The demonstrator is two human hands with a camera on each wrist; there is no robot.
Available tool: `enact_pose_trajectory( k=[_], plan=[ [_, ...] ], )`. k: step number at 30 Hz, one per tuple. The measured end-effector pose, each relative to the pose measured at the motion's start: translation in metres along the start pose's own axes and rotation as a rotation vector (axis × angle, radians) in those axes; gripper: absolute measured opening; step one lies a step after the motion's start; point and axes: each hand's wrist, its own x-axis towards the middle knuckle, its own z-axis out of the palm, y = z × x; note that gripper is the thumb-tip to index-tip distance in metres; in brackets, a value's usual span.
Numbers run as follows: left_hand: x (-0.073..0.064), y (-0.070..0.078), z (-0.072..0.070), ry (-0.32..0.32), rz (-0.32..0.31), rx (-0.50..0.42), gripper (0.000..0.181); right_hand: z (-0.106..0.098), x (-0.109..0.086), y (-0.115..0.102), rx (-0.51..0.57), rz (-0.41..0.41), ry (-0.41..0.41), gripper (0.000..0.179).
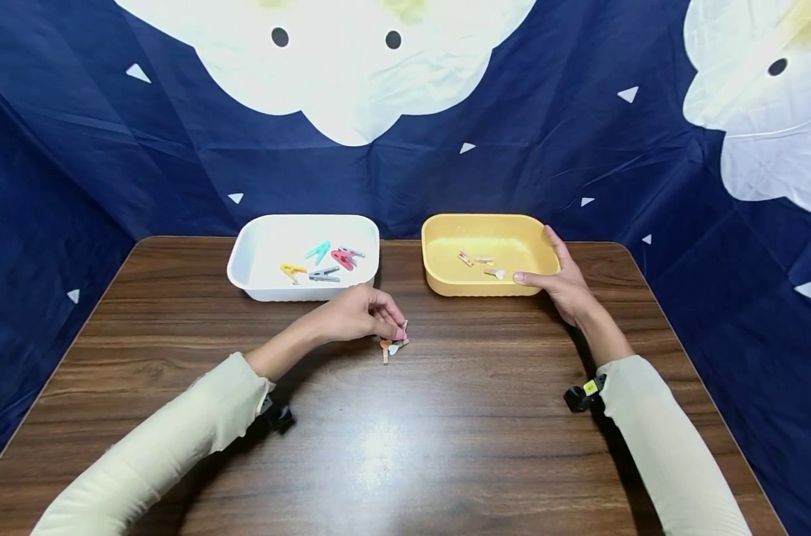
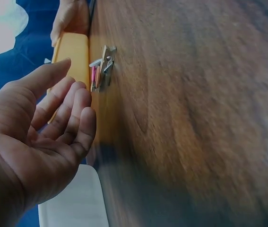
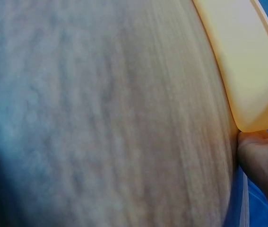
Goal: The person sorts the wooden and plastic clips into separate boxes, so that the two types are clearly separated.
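Note:
My left hand point(image 1: 363, 316) is over a small group of mini wooden clothespins point(image 1: 386, 351) in the middle of the table. One bears an orange heart, another a white one, and a pink piece shows at the fingertips. In the left wrist view the fingers are loosely bent, with a gap between thumb and fingertips, and the clothespins point(image 2: 106, 66) stand just beyond them. My right hand point(image 1: 566, 286) holds the right end of the yellow tub point(image 1: 492, 289), thumb over the front rim and fingers along the side. Several mini clothespins point(image 1: 484, 260) lie inside that tub.
A white tub point(image 1: 264, 286) stands at the back left with several plastic clothespins point(image 1: 325, 274) in it, coloured teal, yellow, red and grey. Both tubs sit near the rear edge of the brown wooden table point(image 1: 445, 447). A dark blue printed cloth point(image 1: 405, 179) hangs behind.

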Motion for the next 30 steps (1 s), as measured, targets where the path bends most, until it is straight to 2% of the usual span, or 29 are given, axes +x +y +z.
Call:
enact_pose_trajectory(
  k=[7, 15, 22, 25, 30],
  plan=[
    [-0.009, -0.003, 0.000, 0.007, 0.019, 0.119, 0.016, 0.000, -0.001, -0.001, 0.000, 0.001, -0.004, 0.122],
    [-0.019, -0.010, 0.000, 0.027, 0.021, 0.143, 0.019, 0.000, 0.000, -0.001, 0.007, 0.000, -0.008, 0.122],
    [-0.030, -0.012, -0.001, 0.043, -0.032, 0.192, 0.018, -0.001, 0.000, 0.000, 0.028, -0.006, -0.016, 0.123],
    [-0.034, -0.013, 0.001, 0.043, -0.032, 0.223, 0.019, -0.001, 0.000, 0.000, 0.020, -0.005, -0.016, 0.123],
    [-0.039, -0.013, 0.008, 0.062, -0.039, 0.223, 0.021, -0.001, 0.000, 0.000, 0.013, -0.009, -0.018, 0.123]
  ],
)
